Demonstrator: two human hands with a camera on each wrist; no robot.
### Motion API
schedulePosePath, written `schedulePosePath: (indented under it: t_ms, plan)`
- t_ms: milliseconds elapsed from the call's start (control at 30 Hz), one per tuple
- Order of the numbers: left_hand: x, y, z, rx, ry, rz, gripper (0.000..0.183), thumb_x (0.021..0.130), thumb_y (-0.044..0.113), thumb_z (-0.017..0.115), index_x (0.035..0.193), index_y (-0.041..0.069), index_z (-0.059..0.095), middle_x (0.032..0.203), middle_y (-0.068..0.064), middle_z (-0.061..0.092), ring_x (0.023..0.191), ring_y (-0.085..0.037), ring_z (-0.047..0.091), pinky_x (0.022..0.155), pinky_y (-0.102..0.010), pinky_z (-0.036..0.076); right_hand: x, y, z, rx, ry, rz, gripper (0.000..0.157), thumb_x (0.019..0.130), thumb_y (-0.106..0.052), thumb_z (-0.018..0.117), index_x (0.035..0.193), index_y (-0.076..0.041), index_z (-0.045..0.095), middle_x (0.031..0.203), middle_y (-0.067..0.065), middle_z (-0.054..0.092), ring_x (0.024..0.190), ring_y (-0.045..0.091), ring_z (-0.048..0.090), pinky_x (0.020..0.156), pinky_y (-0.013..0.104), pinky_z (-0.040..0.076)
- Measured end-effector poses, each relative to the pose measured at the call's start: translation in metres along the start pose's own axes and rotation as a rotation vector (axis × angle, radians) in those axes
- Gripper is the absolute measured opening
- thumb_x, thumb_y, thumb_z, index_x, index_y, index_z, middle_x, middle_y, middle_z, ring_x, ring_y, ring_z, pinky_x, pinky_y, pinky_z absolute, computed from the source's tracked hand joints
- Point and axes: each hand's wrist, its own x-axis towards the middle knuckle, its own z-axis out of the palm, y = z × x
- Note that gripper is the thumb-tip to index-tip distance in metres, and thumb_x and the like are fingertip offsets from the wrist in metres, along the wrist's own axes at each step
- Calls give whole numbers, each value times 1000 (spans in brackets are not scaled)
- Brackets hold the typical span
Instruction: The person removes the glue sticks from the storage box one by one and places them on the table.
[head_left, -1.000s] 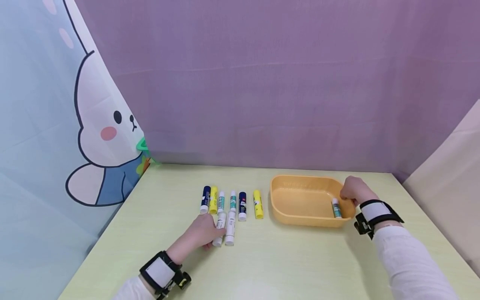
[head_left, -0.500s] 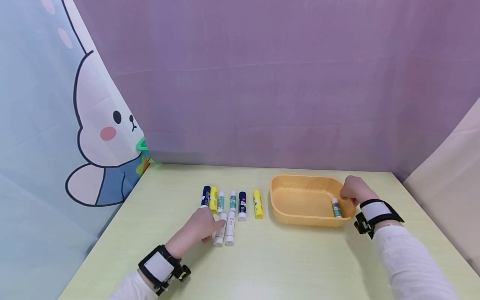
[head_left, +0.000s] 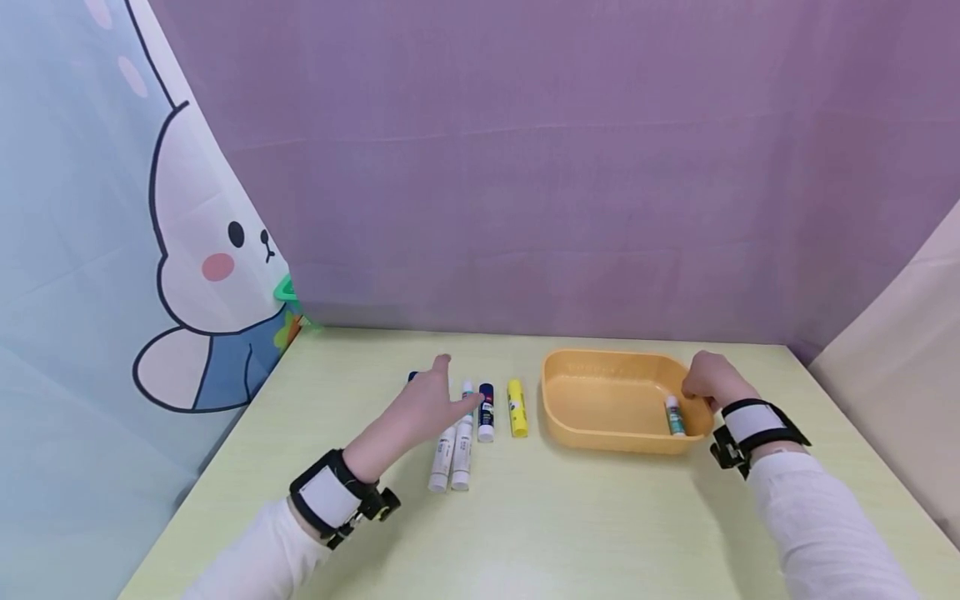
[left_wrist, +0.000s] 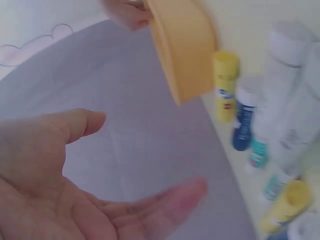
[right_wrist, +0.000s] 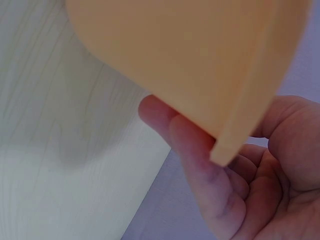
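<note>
My left hand (head_left: 426, 407) hovers over the row of glue sticks, thumb and fingers spread, nothing held. It hides most of the left ones in the head view. The left wrist view shows the open palm (left_wrist: 65, 185) beside a yellow glue stick (left_wrist: 226, 87), a navy one (left_wrist: 243, 122) and white-and-teal ones (left_wrist: 257, 152). Two longer white sticks (head_left: 462, 457) lie side by side at the front of the row. My right hand (head_left: 714, 379) grips the right rim of an orange plastic tray (head_left: 611, 440), thumb inside, fingers underneath. One small teal-and-white glue stick (head_left: 675, 417) lies in the tray.
The pale wooden table (head_left: 570, 525) ends at the back against a purple curtain (head_left: 525, 167). At the left hangs a light blue cloth (head_left: 67, 333) with a cartoon rabbit.
My left hand has let go of the left white stick, lifted, and moved forward and right over the row, its fingers spreading. The right hand and tray stay where they were.
</note>
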Motion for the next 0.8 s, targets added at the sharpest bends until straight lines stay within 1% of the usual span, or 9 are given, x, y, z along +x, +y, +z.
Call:
schedulePosePath:
  t_ms: [67,100,133,167,200,333,467,633,800]
  plan:
    - [1,8,-3,10,25,31,96,85,55,60,150,2,13,91,-13,65,73,-22,64,64,-35,53,0,0,0,-3,6,-3,6,72,3,51,74,8,54,64,13,56,47,16,58,46,25,50]
    - [2,12,-5,16,35,43,99,84,58,60,150,4,11,109,-17,63,90,-26,65,76,-39,54,0,0,0,-5,9,-6,6,72,3,51,73,7,54,64,12,56,46,16,58,46,24,50]
    - [3,15,-6,24,46,57,100,83,60,59,151,6,9,128,-19,55,109,-29,59,88,-42,50,0,0,-1,-6,12,-8,6,72,3,51,73,7,54,63,12,56,46,16,57,45,24,49]
    - [3,19,-7,26,55,70,102,82,62,59,152,9,6,143,-19,41,125,-31,48,98,-46,44,0,0,-1,-8,13,-9,5,71,3,50,72,7,54,63,12,56,46,16,57,45,24,49]
    - [4,23,-8,31,66,81,103,82,65,57,152,12,5,151,-17,29,135,-33,36,105,-49,37,-1,0,-1,-9,13,-10,6,71,3,50,72,7,54,63,12,56,46,15,57,45,24,49]
    - [9,38,-9,68,106,139,103,80,75,47,152,21,-1,158,-12,6,145,-32,10,110,-60,20,-2,0,-1,-5,9,-10,6,71,2,51,72,6,55,62,11,55,46,16,56,45,24,49]
    - [16,53,-7,84,127,175,99,79,79,40,152,25,-2,158,-9,-6,145,-31,-6,109,-64,6,-3,0,-1,-2,6,-5,5,72,3,50,71,6,54,62,11,55,46,16,56,45,24,48]
    - [26,71,-1,98,128,207,97,81,78,38,152,25,-1,158,-9,-10,144,-31,-11,108,-66,2,-3,1,-1,-6,-1,-1,6,72,2,51,73,7,54,63,11,55,46,16,57,46,24,49]
    - [36,92,7,101,112,235,97,81,78,38,152,23,1,158,-10,-9,144,-31,-11,107,-67,2,-2,3,-1,-2,1,-4,6,71,3,51,73,8,53,63,12,56,46,16,58,46,25,50]
